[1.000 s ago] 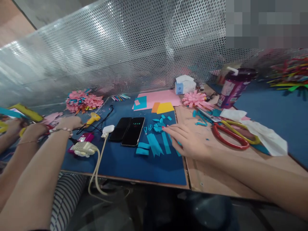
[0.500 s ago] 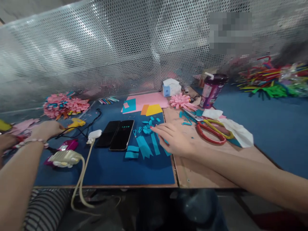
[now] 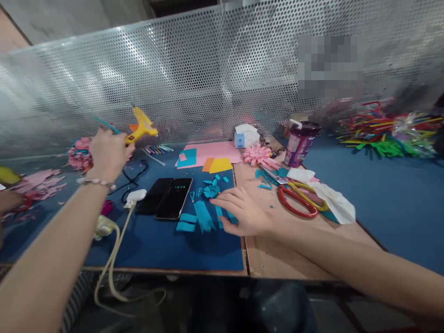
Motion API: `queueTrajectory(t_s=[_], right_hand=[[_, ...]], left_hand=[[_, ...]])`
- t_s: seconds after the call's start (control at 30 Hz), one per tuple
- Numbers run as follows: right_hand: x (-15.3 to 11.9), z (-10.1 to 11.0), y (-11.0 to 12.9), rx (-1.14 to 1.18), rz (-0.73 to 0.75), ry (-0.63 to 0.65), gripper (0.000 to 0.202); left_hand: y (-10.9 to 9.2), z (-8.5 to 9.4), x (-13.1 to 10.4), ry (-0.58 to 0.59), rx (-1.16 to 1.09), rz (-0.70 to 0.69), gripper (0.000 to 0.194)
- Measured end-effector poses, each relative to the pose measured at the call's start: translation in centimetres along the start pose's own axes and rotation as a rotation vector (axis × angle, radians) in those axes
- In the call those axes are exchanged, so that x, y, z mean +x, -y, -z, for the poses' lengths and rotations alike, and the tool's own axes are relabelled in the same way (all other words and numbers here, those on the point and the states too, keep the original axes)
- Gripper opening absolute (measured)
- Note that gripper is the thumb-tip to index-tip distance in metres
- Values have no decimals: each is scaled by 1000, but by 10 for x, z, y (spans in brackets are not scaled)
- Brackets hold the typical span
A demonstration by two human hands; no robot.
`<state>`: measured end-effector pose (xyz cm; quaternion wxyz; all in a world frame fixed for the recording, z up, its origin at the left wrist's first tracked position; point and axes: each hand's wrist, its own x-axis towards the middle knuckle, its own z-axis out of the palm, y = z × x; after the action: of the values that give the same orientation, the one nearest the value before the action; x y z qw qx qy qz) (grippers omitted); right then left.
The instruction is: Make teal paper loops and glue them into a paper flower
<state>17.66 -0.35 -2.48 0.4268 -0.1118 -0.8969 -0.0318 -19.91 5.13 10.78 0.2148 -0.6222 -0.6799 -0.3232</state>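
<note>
My left hand [image 3: 107, 155] is raised above the table's left side and grips a yellow glue gun [image 3: 141, 127], whose black cord [image 3: 133, 178] trails down to the blue mat. My right hand [image 3: 243, 213] lies flat with fingers spread on teal paper strips [image 3: 203, 219] near the mat's right edge, fingertips next to a small teal paper flower [image 3: 211, 190]. Two dark phones [image 3: 166, 197] lie side by side left of the strips.
Red and yellow scissors [image 3: 298, 200], a white tissue [image 3: 333, 199], a pink paper flower [image 3: 258, 154] and a purple cup [image 3: 299, 143] sit to the right. Pink and yellow sheets [image 3: 211, 155] lie behind. A perforated metal screen [image 3: 208, 78] backs the table. Another person's hand [image 3: 10, 201] is at far left.
My left hand has lifted the yellow glue gun off the mat and raised it. My right hand stays on the teal strips.
</note>
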Motion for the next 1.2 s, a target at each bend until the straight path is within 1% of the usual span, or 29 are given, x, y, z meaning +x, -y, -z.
queueTrajectory(t_s=[0.07, 0.13, 0.2, 0.23, 0.3, 0.37, 0.43, 0.53, 0.6, 0.7, 0.77, 0.83, 0.93, 1.0, 1.1, 1.13, 1.2], right_hand=[[3, 1, -1, 48, -71, -10, 40], [8, 1, -3, 135, -207, -24, 39], [18, 0, -6, 216, -344, -41, 39], [24, -2, -9, 256, -407, -53, 40], [40, -7, -14, 416, -547, -86, 43], [59, -15, -20, 743, -741, -141, 45], [78, -24, -27, 913, -817, -190, 46], [102, -39, -36, 1002, -810, -302, 44], [110, -49, -40, 1042, -828, -400, 42], [112, -60, -44, 1063, -868, -525, 34], [110, -62, -47, 1067, -880, -590, 27], [108, -57, -48, 1073, -884, -647, 22], [106, -40, -43, 1087, -876, -677, 21], [102, -25, -33, 1086, -865, -661, 21], [89, -5, -8, 1093, -853, -588, 19], [84, 0, 2, 1113, -857, -547, 18], [72, 7, 21, 1167, -891, -501, 18]], left_hand=[[-29, -14, -11, -92, 43, -6, 36], [-58, -28, -26, -149, 47, -26, 39], [-86, -38, -43, -190, 22, -48, 40], [-100, -41, -52, -230, -38, -55, 41], [-122, -44, -68, -233, -179, -77, 41], [-139, -43, -81, -223, -270, -71, 39], [-149, -41, -90, -202, -351, -73, 38], [-155, -42, -100, -122, -458, -92, 33], [-156, -44, -104, -47, -487, -116, 31], [-155, -47, -107, 50, -497, -159, 31], [-152, -46, -105, 104, -517, -180, 27], [-146, -43, -102, 125, -543, -172, 27], [-134, -39, -95, 106, -580, -112, 33], [-126, -39, -91, 119, -611, -81, 33], [-119, -43, -87, 180, -660, -70, 35], [-118, -45, -86, 196, -685, -63, 41], [-118, -47, -86, 209, -767, -39, 67]])
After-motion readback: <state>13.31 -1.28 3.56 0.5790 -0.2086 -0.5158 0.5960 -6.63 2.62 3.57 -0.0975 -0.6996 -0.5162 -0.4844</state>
